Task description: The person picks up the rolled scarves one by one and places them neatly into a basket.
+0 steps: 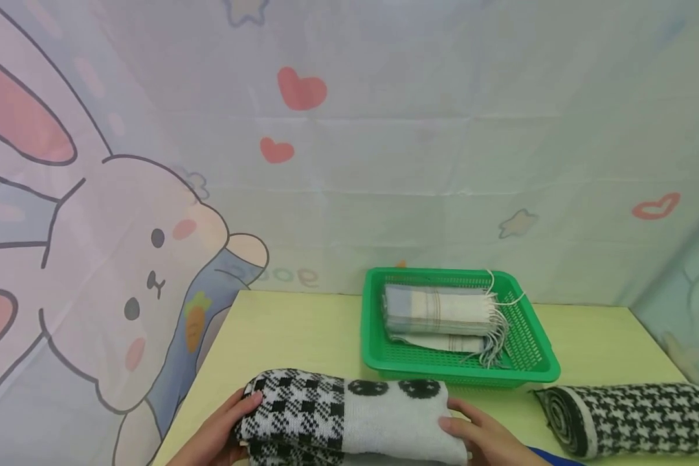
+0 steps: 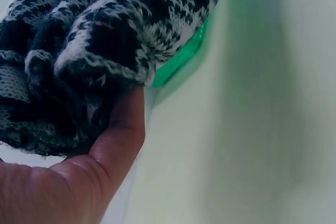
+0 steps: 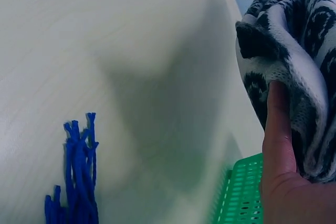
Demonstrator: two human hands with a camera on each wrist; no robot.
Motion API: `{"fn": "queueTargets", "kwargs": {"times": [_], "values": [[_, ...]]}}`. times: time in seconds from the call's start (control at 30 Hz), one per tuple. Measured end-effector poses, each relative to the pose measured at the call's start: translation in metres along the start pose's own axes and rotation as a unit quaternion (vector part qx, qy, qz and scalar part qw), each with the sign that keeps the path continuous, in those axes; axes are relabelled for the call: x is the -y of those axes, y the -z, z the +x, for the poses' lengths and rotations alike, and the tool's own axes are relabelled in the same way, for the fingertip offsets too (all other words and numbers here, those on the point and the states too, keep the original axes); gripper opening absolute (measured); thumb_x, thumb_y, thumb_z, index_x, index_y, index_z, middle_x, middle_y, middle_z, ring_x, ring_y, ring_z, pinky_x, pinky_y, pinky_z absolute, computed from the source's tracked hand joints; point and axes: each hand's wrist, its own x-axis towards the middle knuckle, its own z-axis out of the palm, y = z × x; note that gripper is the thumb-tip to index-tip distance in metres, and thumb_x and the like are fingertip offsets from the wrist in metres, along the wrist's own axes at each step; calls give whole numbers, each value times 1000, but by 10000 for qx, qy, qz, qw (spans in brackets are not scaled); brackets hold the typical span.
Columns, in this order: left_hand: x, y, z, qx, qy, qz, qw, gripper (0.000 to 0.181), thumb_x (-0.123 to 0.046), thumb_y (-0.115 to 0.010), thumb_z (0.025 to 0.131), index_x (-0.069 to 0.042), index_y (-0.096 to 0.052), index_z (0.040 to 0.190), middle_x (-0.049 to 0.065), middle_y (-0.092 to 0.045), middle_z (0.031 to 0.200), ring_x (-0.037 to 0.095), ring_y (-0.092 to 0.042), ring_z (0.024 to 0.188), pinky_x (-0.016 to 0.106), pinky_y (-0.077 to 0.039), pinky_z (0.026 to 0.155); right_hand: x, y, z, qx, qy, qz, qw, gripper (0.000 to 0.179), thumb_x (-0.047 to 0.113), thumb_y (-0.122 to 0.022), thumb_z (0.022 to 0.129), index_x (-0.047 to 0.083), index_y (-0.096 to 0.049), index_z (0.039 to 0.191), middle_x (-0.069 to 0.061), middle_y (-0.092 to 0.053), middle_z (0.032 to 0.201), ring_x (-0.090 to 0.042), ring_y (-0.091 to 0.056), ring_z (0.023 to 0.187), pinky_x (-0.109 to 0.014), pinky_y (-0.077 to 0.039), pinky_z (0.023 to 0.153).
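A folded black-and-white knitted scarf (image 1: 349, 414), part houndstooth and part white with dark oval patches, is held up at the front of the table. My left hand (image 1: 218, 430) grips its houndstooth end, and my right hand (image 1: 483, 430) holds the white end. In the left wrist view the thumb of the left hand (image 2: 79, 182) presses the layered end of the scarf (image 2: 110, 35); its other fingers are hidden. The right wrist view has a finger of the right hand (image 3: 286, 182) against the scarf's folds (image 3: 310, 93).
Behind the scarf stands a green plastic basket (image 1: 460, 372) with a folded, fringed plaid scarf (image 1: 460, 310) in it. A rolled houndstooth scarf (image 1: 646, 414) lies at the right on the pale yellow table (image 1: 291, 330). Blue fringe (image 3: 79, 171) lies near my right hand. A printed cloth (image 1: 384, 162) hangs behind.
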Motion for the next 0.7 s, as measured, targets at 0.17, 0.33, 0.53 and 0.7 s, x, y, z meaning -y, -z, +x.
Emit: {"fn": "queueTargets", "kwargs": {"times": [0.17, 0.33, 0.53, 0.7], "values": [[-10, -8, -1, 92, -112, -80, 9999, 88, -50, -49, 112, 2, -5, 167, 34, -34, 158, 27, -62, 119, 56, -57, 99, 23, -9, -20, 231, 27, 59, 9997, 83, 45, -44, 115, -2, -1, 169, -22, -51, 151, -43, -59, 133, -65, -49, 110], [-18, -15, -5, 117, -188, -173, 9996, 87, -50, -52, 111, -1, -8, 168, 30, -38, 155, 28, -61, 119, 56, -58, 98, 43, -32, -42, -57, 191, 4, 9998, 96, 46, -47, 114, -9, 13, 165, -37, -36, 159, -40, -59, 134, -64, -51, 108], [-25, -22, -8, 169, -295, -155, 9993, 86, -49, -54, 111, -5, -9, 169, 32, -32, 160, 30, -59, 123, 55, -57, 99, 71, -59, -67, -502, 277, -452, 9973, 91, 45, -41, 115, -13, 10, 163, -45, -18, 163, -44, -55, 136, -64, -51, 109], [-33, -28, -9, 309, -430, -119, 9985, 85, -49, -52, 111, -7, -7, 170, 31, -25, 164, 32, -55, 129, 53, -56, 100, 81, -57, -74, -424, 353, -418, 9976, 93, 45, -39, 115, -10, 18, 162, -45, 12, 165, -63, -14, 154, -77, -34, 116]]}}
